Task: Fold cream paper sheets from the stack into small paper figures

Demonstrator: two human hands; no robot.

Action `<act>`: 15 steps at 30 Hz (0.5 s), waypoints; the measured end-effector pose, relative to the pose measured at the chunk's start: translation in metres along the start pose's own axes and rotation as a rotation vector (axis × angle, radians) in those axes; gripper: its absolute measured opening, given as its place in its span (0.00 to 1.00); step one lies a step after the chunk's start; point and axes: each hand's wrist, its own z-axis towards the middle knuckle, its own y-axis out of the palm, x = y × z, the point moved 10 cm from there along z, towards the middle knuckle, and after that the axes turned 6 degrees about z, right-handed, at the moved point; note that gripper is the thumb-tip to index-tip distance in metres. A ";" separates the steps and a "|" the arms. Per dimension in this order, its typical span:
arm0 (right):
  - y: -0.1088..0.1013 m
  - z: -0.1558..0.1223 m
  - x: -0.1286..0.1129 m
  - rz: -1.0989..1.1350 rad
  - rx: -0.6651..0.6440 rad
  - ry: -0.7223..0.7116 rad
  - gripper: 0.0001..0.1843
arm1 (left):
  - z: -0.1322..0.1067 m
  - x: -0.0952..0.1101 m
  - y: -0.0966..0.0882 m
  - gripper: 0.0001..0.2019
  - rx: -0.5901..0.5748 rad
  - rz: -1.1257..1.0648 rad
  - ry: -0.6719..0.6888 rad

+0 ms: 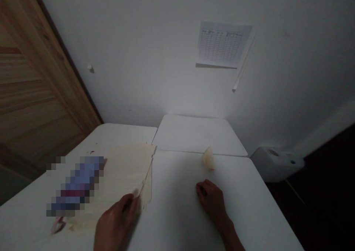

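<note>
Thin cream-coloured sheets lie spread in a layered pile on the left half of the white table. My left hand is closed in a pinch at their lower right edge, where a few layers stand slightly apart. Over the bare tabletop to the right, my right hand is curled closed, and nothing shows sticking out of its fingers. Just beyond it lies a small folded cream piece, apart from the hand.
A blurred-out blue item lies at the pile's left, with a small pinkish loop below it. The white table has seams and meets a wall bearing a printed sheet. A white box-like unit stands beyond the right edge.
</note>
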 end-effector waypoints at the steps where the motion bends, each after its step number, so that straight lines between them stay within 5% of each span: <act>1: 0.000 0.000 0.000 0.008 0.001 0.000 0.15 | 0.001 0.000 0.001 0.19 -0.004 -0.035 0.016; 7: 0.002 -0.001 0.004 0.035 -0.004 0.016 0.13 | 0.007 0.009 -0.004 0.26 0.090 0.079 0.159; 15: 0.002 0.000 0.005 0.049 -0.017 0.038 0.14 | 0.011 0.017 -0.001 0.24 0.080 0.192 0.168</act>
